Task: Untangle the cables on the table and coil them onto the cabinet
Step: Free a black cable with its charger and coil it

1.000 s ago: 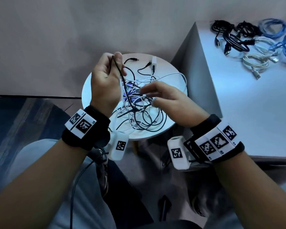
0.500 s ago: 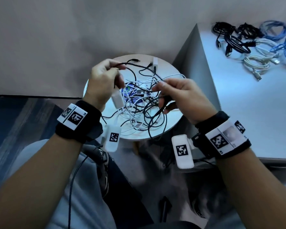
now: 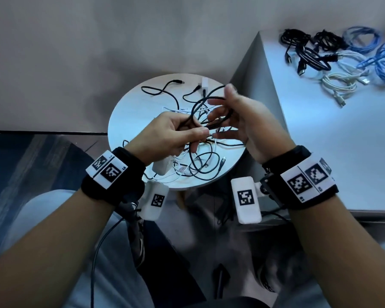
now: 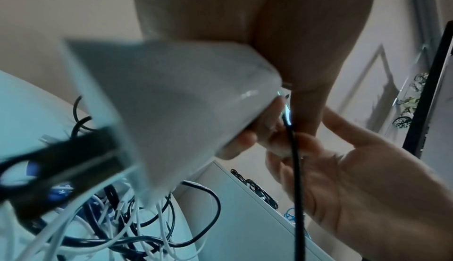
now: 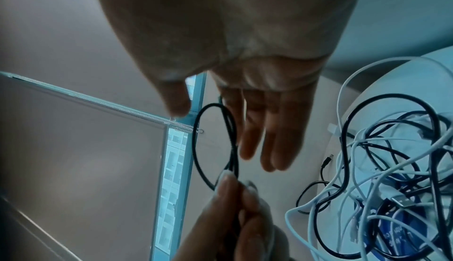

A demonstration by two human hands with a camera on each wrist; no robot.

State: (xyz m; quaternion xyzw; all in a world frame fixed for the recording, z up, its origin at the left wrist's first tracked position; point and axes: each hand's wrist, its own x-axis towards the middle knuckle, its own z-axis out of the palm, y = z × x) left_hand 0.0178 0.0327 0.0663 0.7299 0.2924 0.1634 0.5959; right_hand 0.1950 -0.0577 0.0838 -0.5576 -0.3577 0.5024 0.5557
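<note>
Above the round tabletop (image 3: pixel 129 112), left hand (image 3: pixel 171 135) pinched a black cable (image 3: pixel 200 105) between thumb and fingers. Right hand (image 3: pixel 242 116) had gone from a closed grip half a second before to spread fingers, with a loop of that cable draped round them. Left hand had dropped from its raised spot to mid-table, so the hands were now close together. Likely meaning: pulling free was done for this cable and coiling had begun. Rest of the tangle (image 3: pixel 198 161), black and white leads plus a white charger block (image 3: pixel 162 167), lay on the tabletop, unsorted. Coiled cables (image 3: pixel 333 56) sat on the pale cabinet (image 3: pixel 320 141) at right. Room: plain wall, dark floor.
</note>
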